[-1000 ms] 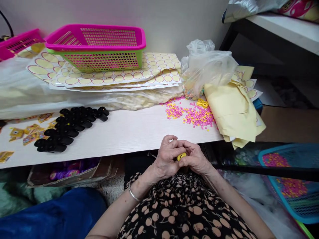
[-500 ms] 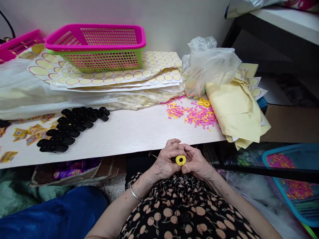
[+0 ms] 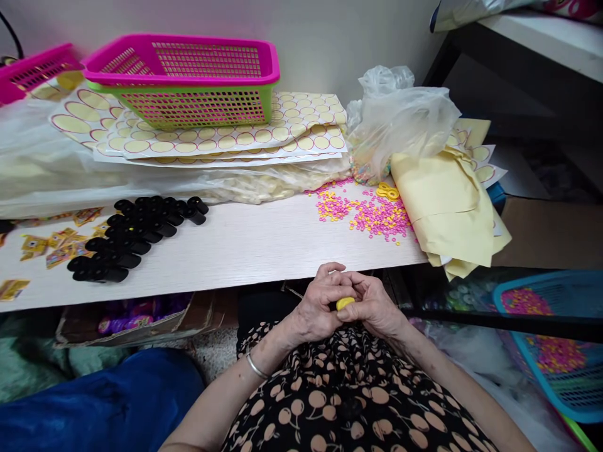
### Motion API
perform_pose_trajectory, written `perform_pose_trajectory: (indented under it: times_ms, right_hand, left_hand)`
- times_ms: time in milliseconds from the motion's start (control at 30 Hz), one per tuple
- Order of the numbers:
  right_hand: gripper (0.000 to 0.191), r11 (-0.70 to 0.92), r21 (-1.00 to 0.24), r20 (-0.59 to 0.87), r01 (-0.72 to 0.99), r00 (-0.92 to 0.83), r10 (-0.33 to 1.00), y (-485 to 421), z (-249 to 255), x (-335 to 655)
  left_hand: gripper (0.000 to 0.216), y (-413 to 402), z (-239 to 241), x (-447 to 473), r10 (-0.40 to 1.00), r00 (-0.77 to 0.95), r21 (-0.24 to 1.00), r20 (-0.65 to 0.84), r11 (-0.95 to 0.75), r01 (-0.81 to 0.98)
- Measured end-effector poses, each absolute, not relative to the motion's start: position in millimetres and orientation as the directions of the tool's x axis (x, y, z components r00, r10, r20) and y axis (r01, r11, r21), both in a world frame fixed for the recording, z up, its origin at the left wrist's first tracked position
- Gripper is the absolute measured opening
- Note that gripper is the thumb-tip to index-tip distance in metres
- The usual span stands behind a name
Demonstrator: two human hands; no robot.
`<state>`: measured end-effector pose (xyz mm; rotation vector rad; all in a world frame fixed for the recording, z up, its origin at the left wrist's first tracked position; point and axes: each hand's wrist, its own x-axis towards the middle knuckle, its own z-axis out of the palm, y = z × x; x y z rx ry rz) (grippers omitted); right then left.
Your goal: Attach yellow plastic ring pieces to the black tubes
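Note:
Close to my lap, in front of the table edge, both hands meet around a small yellow ring-shaped plastic piece (image 3: pixel 345 303). My left hand (image 3: pixel 316 309) is closed on it from the left, fingers curled. From the right, my right hand (image 3: pixel 374 309) pinches the piece, its thumb lying over the near side. Only part of the yellow top shows between the fingers; whatever sits beneath it is hidden. Similar yellow ring pieces (image 3: pixel 387 191) lie on the table beside scattered pink and yellow small rings (image 3: pixel 377 221).
Black plastic pieces (image 3: pixel 134 233) stand in rows on the white table (image 3: pixel 254 242), near printed wrappers (image 3: pixel 66 245). Behind are a pink and green basket (image 3: pixel 198 103), sticker sheets (image 3: pixel 315 141) and a plastic bag (image 3: pixel 400 125). Folded yellow paper (image 3: pixel 445 210) overhangs the right edge; a blue basket (image 3: pixel 575 402) is below.
The yellow piece has turned between my fingers: its dark centre hole faced up before and no longer shows. My right thumb now covers more of it. The view has shifted slightly.

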<state>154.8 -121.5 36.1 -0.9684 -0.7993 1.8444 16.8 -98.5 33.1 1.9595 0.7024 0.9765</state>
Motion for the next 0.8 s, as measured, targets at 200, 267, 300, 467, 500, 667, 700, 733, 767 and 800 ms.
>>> perform_pose_trajectory:
  times_ms: [200,267,300,467,500,667,700,733,767,800]
  right_hand:
    - [0.041,-0.377,-0.819,-0.297,-0.433,-0.244,0.923,-119.8,22.6,149.5]
    - [0.045,-0.398,-0.827,-0.28,-0.397,-0.322,0.904,-117.2,23.5,149.6]
    - [0.044,-0.41,-0.834,-0.278,-0.368,-0.362,0.89,-116.3,25.0,149.8]
    - [0.049,-0.337,-0.941,-0.287,-0.014,-0.492,0.822,-118.3,16.1,157.5]
    - [0.049,-0.304,-0.945,-0.322,0.12,-0.504,0.801,-119.7,7.7,160.1]
    - [0.057,-0.018,-0.716,-0.455,0.698,-0.446,0.771,-125.5,-43.5,165.9]
    - [0.058,0.016,-0.679,-0.467,0.734,-0.45,0.761,-124.7,-49.5,164.8]
    - [0.058,0.029,-0.649,-0.495,0.76,-0.451,0.742,-122.9,-53.1,163.3]
    - [0.059,0.023,-0.627,-0.532,0.779,-0.45,0.717,-120.1,-54.6,161.6]
    - [0.06,0.005,-0.607,-0.574,0.795,-0.442,0.689,-116.7,-54.4,160.0]
  left_hand:
    - [0.014,-92.9,15.1,16.3,0.771,0.482,0.835,0.417,-0.534,0.13]
    - [0.018,-93.7,9.9,17.5,0.794,0.439,0.833,0.42,-0.529,0.16]
    - [0.019,-95.4,8.5,17.7,0.797,0.424,0.823,0.429,-0.539,0.18]
    - [0.03,-98.6,11.1,-8.4,0.725,0.55,0.755,0.414,-0.611,0.238]
    - [0.036,-95.8,12.8,-23.1,0.751,0.521,0.759,0.406,-0.595,0.265]
    - [0.023,-71.0,15.0,-141.3,0.787,-0.408,0.783,0.463,-0.147,0.605]
    - [0.023,-66.5,13.0,-168.2,0.65,-0.594,0.789,0.473,-0.014,0.614]
    - [0.026,-63.0,10.5,-194.0,0.485,-0.726,0.791,0.487,0.107,0.602]
    - [0.03,-60.6,7.5,-217.8,0.328,-0.806,0.79,0.493,0.22,0.572]
    - [0.035,-59.3,4.5,-238.9,0.203,-0.857,0.794,0.474,0.322,0.515]
